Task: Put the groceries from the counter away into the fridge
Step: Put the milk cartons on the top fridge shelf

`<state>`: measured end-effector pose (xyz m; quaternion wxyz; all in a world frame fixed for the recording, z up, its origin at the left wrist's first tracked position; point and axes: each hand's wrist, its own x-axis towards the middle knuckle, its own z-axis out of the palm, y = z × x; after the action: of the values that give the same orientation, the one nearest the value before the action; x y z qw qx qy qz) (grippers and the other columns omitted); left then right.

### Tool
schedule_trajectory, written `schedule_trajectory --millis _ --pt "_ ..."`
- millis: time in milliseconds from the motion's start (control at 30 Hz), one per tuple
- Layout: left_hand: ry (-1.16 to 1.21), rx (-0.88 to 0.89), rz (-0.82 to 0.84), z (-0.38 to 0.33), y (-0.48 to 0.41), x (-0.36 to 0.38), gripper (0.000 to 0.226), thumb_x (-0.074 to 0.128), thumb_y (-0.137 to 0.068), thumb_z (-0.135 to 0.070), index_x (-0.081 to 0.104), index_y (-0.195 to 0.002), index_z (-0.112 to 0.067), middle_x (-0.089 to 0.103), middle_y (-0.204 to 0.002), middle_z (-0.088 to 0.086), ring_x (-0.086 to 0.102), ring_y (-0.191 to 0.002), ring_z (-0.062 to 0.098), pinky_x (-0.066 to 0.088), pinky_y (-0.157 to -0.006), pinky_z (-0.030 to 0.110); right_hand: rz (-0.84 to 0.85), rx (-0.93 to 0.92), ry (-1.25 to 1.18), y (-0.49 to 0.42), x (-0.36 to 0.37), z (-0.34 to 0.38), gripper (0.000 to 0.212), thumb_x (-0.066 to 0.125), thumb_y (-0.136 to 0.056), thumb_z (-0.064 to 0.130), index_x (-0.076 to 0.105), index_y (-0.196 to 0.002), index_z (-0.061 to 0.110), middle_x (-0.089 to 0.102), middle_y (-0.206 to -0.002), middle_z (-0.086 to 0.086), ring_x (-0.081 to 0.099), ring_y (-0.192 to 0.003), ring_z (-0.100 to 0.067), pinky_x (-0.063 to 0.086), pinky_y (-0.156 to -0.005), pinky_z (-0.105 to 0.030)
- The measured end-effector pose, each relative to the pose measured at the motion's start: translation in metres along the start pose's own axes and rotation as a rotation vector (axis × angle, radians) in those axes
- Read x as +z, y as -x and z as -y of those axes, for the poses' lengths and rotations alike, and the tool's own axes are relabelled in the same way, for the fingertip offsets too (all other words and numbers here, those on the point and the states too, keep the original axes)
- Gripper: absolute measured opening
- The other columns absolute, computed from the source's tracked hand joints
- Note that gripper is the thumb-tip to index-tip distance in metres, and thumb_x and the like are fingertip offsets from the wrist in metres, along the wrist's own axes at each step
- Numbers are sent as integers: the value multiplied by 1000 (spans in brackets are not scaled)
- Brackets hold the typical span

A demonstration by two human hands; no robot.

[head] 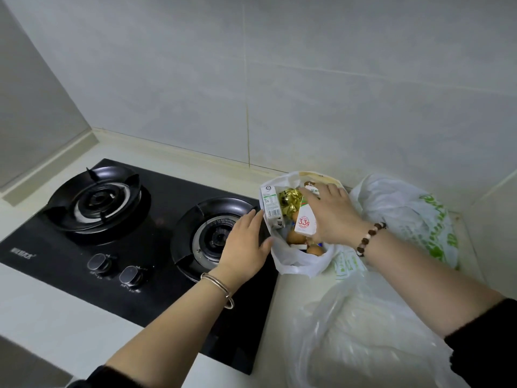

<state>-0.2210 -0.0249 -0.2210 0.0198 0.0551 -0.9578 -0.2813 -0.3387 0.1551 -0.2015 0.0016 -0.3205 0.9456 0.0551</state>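
An open white plastic bag (296, 261) stands on the counter beside the stove. Inside it are two small milk cartons, one upright at the left (270, 204) and one marked "3.3g" (305, 221), a gold foil pack (289, 201) and brown eggs (297, 237). My right hand (331, 214) reaches into the bag from the right, fingers curled over the top of the "3.3g" carton. My left hand (247, 242) rests flat against the bag's left side with straight fingers.
A black two-burner gas stove (134, 219) with two knobs fills the left. A white bag with green print (419, 219) sits in the right corner. A clear plastic bag (363, 326) lies in front. Tiled walls close the back and right.
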Motion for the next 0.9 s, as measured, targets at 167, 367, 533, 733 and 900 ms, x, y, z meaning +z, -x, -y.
schedule_trajectory --millis 167,367,533,733,900 --pt "1090 -338 231 -19 3 -23 25 49 -97 -26 58 -119 -16 67 -106 -3 62 -92 10 48 -78 22 -78 -163 -165 20 -32 29 111 74 -57 54 15 -148 28 28 -140 -3 22 -130 -22 22 -108 -35" --pt "1177 -421 210 -1 4 -24 25 64 -88 -13 65 -109 0 70 -103 18 68 -89 26 55 -68 28 -128 -337 -168 27 -33 61 106 75 -56 47 19 -145 28 26 -139 -3 19 -127 -20 24 -108 -35" --pt "967 -540 -8 20 9 -22 17 70 -83 -14 67 -97 -4 73 -89 12 71 -73 18 54 -55 25 10 -235 -371 12 -22 54 93 63 -76 57 14 -148 24 15 -151 4 10 -138 -13 15 -116 -32" --pt "1153 -657 -202 50 24 -29 10 66 -86 -11 66 -95 -5 74 -85 11 72 -68 17 53 -48 24 47 37 -460 -24 9 34 75 63 -85 42 26 -145 16 29 -147 -5 26 -136 -22 24 -110 -33" --pt "1197 -652 -268 65 25 -31 16 66 -86 -12 66 -99 -3 74 -90 11 72 -78 19 55 -58 27 132 245 -766 -66 30 53 43 65 -84 29 50 -120 11 58 -110 0 58 -97 -18 48 -74 -28"
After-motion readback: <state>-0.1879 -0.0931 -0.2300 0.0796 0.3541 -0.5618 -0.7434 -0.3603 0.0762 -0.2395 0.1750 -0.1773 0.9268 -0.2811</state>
